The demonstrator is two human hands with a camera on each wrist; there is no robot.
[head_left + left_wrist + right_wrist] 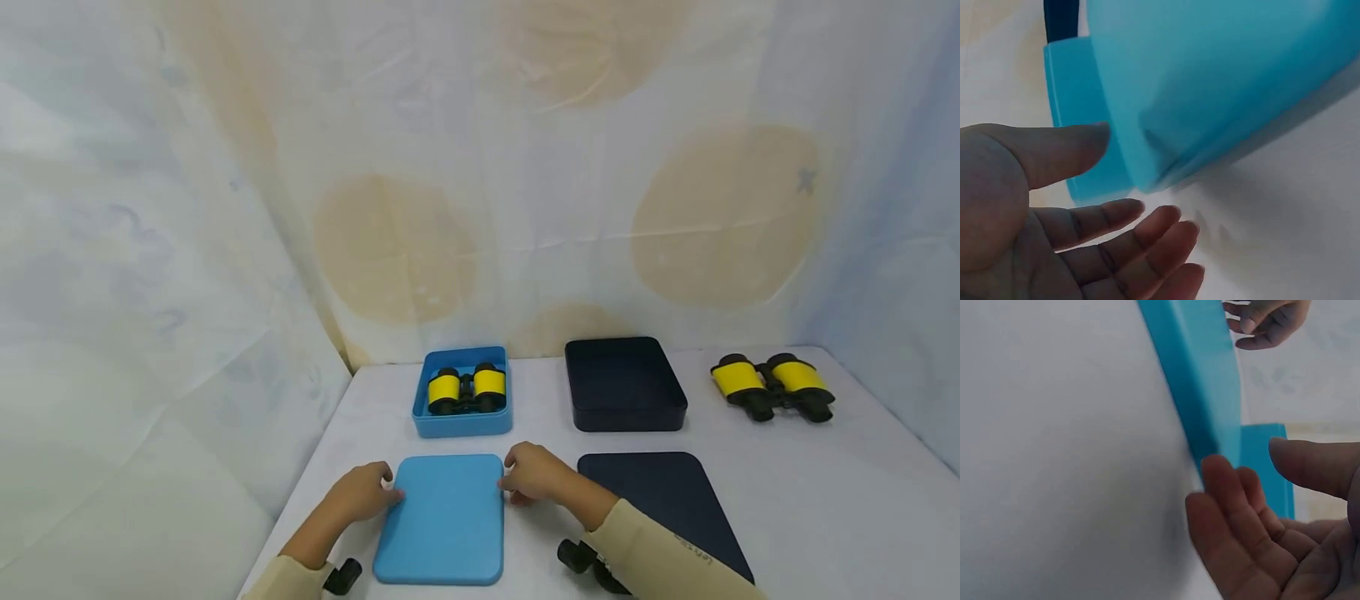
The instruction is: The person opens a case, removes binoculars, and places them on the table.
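A light blue lid [448, 517] lies flat on the white table [810, 500] near the front edge. My left hand [369, 490] is at its far left corner and my right hand [531, 473] at its far right corner. In the left wrist view the left hand [1129, 181] has relaxed fingers, with the thumb beside the lid [1210, 75] corner. In the right wrist view the right hand [1244, 456] is spread, fingertips close to the lid [1200, 381] edge. Behind the lid stands an open blue box [461, 421] holding yellow and black binoculars [467, 387].
A black box [624, 383] sits at the back centre, with a black lid [663, 508] lying in front of it, beside my right forearm. A second pair of yellow binoculars [772, 385] stands at the back right. A draped cloth backdrop closes off the back and left.
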